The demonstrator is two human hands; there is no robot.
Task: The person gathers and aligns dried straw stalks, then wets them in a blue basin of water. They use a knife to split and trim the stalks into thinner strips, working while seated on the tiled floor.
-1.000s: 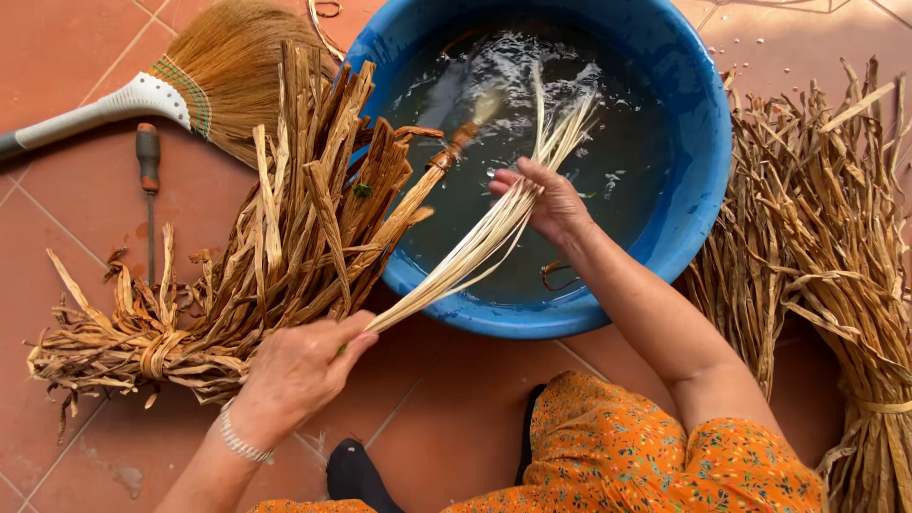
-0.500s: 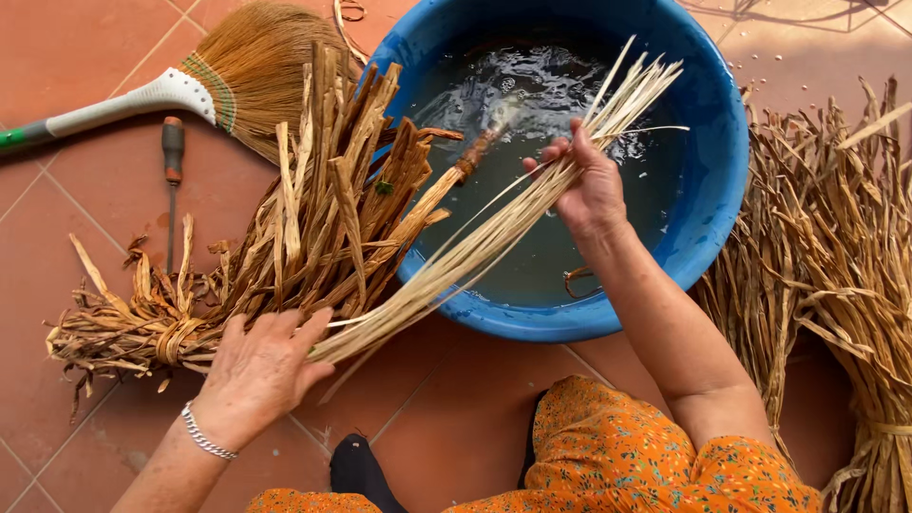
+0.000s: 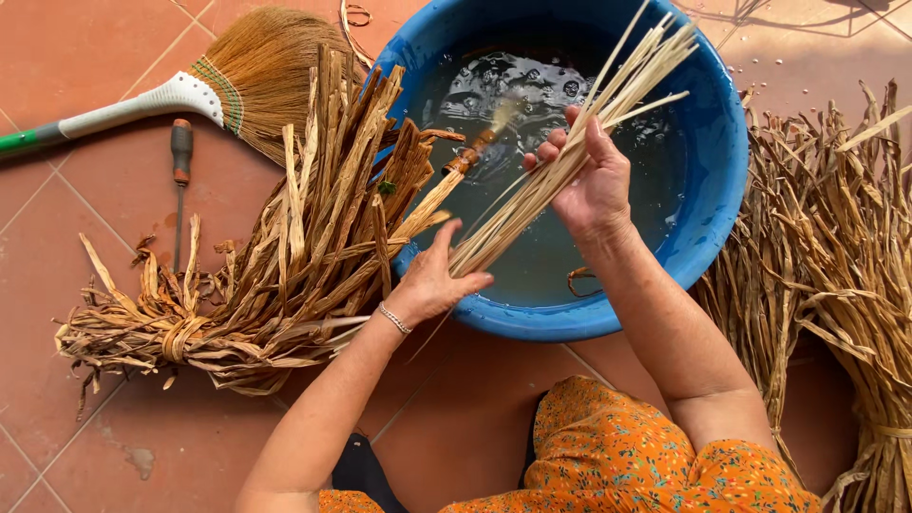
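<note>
A slim bunch of pale, straw-coloured split fibre strips is lying slantwise over the round blue plastic basin of water. Its long axis is running from the basin's near-left rim up toward its far-right rim, where the loose tips are fanning out above the water.

The right hand is gripping the bunch around its middle over the water, with the fingers curled closed on the strips. The left hand is sitting at the bunch's lower end, just at the basin's near-left rim. Its fingers are spread, the thumb and forefinger touching the strip ends, but whether they are actually pinching them I cannot tell. The strips are therefore running up and to the right from the left fingers, and the right hand is the nearer one to the free tips.

Counted: one basin, and one bunch shared between two hands. One tied sheaf of brown dried leaves is leaning against the basin's left rim. A larger mass of similar dried leaves is lying right of the basin, and its bundle count is unclear. Further left of the basin are one straw broom with a white-and-green handle and one dark-handled pointed tool.
</note>
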